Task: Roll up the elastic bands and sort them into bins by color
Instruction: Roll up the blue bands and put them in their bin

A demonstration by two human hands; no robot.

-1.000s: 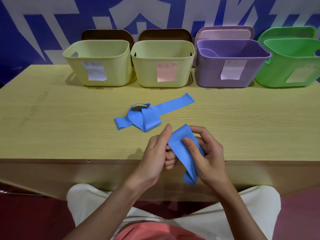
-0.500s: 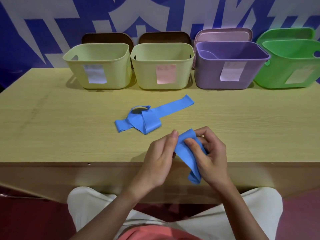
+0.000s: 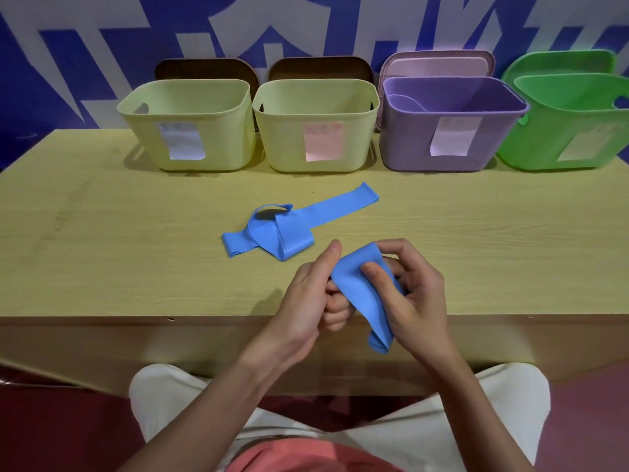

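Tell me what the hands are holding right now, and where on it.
Both hands grip a blue band at its upper end: left hand, right hand. Its tail hangs free.

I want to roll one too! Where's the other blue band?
The loose blue band lies crumpled mid-table, in front of the middle yellow bin and just beyond both hands.

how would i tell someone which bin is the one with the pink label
Four bins stand in a row along the far edge of the table. The second from the left is a pale yellow bin. Its twin to the left carries a white label; this one's is pink.
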